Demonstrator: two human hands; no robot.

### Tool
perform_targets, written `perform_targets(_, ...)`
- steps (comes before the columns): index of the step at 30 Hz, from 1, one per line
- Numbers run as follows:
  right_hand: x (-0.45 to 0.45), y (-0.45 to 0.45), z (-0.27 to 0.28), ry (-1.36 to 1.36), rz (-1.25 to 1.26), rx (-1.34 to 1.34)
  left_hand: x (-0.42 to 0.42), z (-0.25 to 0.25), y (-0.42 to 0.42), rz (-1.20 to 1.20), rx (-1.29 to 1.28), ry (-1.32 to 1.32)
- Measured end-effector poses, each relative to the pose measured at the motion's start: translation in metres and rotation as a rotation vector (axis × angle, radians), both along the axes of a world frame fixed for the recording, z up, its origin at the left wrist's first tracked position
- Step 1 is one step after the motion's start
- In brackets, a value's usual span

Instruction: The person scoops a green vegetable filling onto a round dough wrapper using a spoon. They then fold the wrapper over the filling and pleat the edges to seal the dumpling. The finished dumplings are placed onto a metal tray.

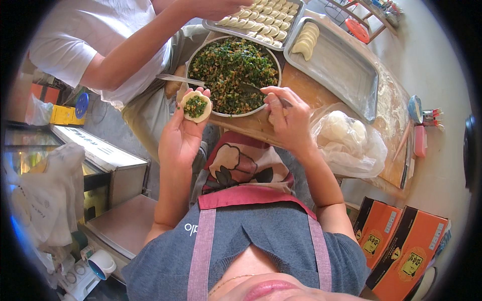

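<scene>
On the fingers of my left hand (185,137) lies a round dumpling wrapper (205,113), held near its edge by the thumb. A mound of chopped green and orange filling (194,106) sits in its middle. My right hand (288,114) grips a spoon (251,88), whose bowl is in the filling of a large round basin (280,71). This basin is heaped with the same chopped filling. A second utensil with a pale handle (180,78) rests over the basin's left rim.
A co-worker's arm (131,56) reaches across at upper left, over a tray (211,25) of folded dumplings. Right of it, another metal tray (371,86) holds several dumplings. Dough in a plastic bag (346,139) lies on the floured wooden table (391,113). Orange cartons (408,259) stand at lower right.
</scene>
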State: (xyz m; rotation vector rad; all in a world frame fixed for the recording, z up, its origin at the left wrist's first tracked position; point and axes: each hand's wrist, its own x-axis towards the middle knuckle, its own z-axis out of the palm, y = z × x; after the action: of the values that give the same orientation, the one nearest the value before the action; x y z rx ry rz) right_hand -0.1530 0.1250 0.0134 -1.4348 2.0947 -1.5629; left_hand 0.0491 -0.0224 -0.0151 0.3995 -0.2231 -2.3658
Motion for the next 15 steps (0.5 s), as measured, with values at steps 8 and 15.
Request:
perform_targets(8, 0.007, -0.014, -0.01, -0.498, -0.084, -0.02, 0.001, -0.003, 0.004, 0.033, -0.016, -0.058)
perform_targets(15, -0.01, -0.011, -0.018, -0.662, -0.101, -0.097, -0.01, 0.001, 0.01, 0.002, 0.024, -0.057)
